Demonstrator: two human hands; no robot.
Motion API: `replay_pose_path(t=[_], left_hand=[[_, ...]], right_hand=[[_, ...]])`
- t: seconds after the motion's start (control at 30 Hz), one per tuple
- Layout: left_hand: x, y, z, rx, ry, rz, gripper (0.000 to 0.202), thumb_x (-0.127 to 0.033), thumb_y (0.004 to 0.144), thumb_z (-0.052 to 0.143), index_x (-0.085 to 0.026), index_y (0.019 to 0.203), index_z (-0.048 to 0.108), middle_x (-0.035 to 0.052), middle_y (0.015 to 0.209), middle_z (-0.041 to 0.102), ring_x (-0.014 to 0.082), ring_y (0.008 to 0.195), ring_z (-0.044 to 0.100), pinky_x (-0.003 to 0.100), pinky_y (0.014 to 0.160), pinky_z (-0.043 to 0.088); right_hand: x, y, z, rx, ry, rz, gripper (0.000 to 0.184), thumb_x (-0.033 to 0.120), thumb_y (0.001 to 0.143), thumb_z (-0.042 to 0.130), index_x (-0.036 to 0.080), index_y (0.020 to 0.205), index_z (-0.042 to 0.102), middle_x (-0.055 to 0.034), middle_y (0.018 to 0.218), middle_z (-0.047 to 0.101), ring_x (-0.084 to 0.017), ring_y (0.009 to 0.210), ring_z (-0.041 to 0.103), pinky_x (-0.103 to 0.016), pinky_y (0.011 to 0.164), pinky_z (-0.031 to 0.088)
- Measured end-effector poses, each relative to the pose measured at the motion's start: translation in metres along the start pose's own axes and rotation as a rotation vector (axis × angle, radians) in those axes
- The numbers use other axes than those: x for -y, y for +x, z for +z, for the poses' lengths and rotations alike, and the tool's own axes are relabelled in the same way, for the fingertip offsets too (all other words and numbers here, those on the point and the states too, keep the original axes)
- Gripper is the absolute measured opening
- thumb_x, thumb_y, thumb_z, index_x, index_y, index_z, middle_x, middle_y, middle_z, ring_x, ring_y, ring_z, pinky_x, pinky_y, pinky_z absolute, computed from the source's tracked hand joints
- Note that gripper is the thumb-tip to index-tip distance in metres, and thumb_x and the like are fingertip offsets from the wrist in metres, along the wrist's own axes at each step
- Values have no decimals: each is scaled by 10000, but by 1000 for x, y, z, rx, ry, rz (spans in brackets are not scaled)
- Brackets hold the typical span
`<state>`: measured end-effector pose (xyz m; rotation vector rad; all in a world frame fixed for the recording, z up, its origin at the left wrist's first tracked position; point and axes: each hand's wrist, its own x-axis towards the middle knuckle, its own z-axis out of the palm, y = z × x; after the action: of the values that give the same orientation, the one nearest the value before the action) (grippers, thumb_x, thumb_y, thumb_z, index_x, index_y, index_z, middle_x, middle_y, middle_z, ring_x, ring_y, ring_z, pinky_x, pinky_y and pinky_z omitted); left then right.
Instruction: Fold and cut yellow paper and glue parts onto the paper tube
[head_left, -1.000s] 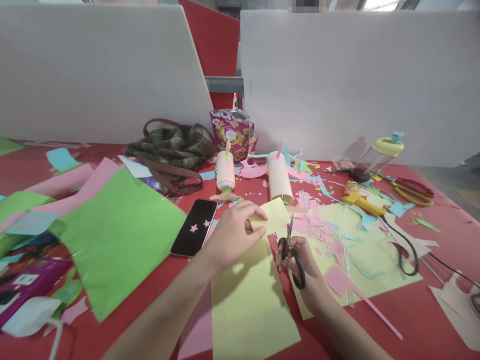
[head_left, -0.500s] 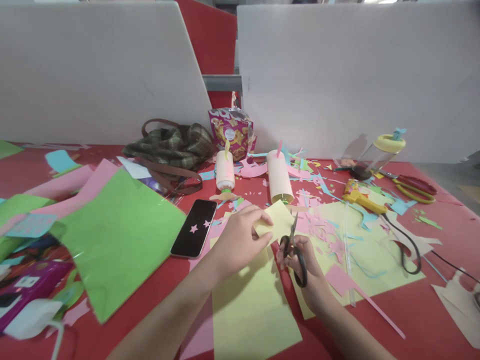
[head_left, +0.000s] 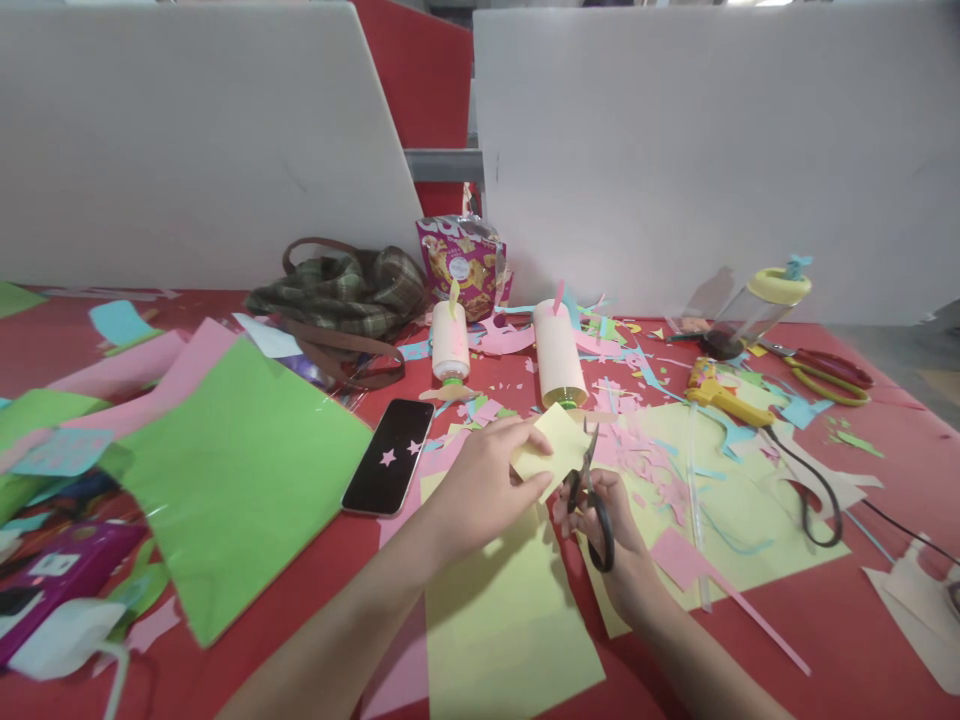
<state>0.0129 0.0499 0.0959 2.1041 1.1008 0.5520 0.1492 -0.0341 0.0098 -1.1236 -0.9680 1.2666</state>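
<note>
Between its thumb and fingers my left hand point(head_left: 491, 480) pinches a small piece of pale yellow paper point(head_left: 555, 447). My right hand point(head_left: 615, 525) is closed on black-handled scissors point(head_left: 589, 495), their blades pointing up at the right edge of that piece. Under both hands lies a larger yellow sheet point(head_left: 517, 620), partly over pink paper. Left of my left hand is a black-screened phone point(head_left: 388, 455) with two pink paper stars on it. Just beyond the held paper, a cream paper-wrapped cylinder point(head_left: 556, 350) stands tilted; a smaller wrapped cylinder point(head_left: 450, 340) is to its left.
Green sheets point(head_left: 247, 490) cover the left side. A yellow glue gun point(head_left: 727, 402) with a black cord, red-handled scissors point(head_left: 829, 370) and a clear jar point(head_left: 757, 305) are at right. A plaid bag point(head_left: 345, 290) and a snack bag point(head_left: 465, 265) stand by the white partitions.
The small yellow paper has tilted slightly in my left hand. My right hand and the scissors have barely shifted, and the objects on the table stay where they were.
</note>
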Motion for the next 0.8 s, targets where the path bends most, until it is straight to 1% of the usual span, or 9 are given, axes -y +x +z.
replay_pose_path(t=[0.13,0.3,0.43,0.53,0.6,0.7,0.8], left_hand=[[1,0,-2,2,-15,-3,114,-181,676,523,-202,779,568,-1,856,594,124,659,550,250,615,437],[1,0,-6,16,-33,-19,119,-173,668,522,-196,778,563,-2,863,591,101,608,546,211,547,434],[3,0,-7,12,-41,-31,138,-181,676,521,-196,808,559,6,886,589,79,538,523,210,529,432],[3,0,-9,12,-56,-40,125,-191,678,525,-191,797,563,17,884,586,68,494,505,213,509,432],[3,1,-10,19,-69,-52,127,-187,676,523,-187,797,563,15,854,585,68,490,509,205,495,428],[4,1,-12,32,-86,-77,126,-182,681,516,-180,801,554,-4,760,577,71,488,524,193,485,421],[5,1,-13,30,-99,-84,120,-195,689,515,-182,803,549,-18,698,569,81,492,543,195,487,423]], right_hand=[[-1,0,-1,26,17,3,165,377,815,415,258,885,324,6,780,470,-122,644,449,-273,579,379],[-1,0,-1,29,26,-5,177,390,814,414,261,885,315,14,754,466,-119,640,452,-269,576,378],[1,0,0,27,21,2,209,413,795,441,258,861,318,17,734,478,-116,624,457,-253,546,374],[2,0,0,15,1,15,215,409,790,451,251,852,318,13,722,482,-119,621,462,-251,528,367],[2,0,0,19,0,11,208,404,795,445,250,849,317,13,720,484,-116,617,461,-247,520,362],[2,1,1,31,12,5,209,401,792,452,251,846,318,14,724,487,-110,613,457,-235,503,355],[2,1,2,27,36,21,238,398,767,490,254,847,319,11,737,477,-110,599,453,-207,439,331]])
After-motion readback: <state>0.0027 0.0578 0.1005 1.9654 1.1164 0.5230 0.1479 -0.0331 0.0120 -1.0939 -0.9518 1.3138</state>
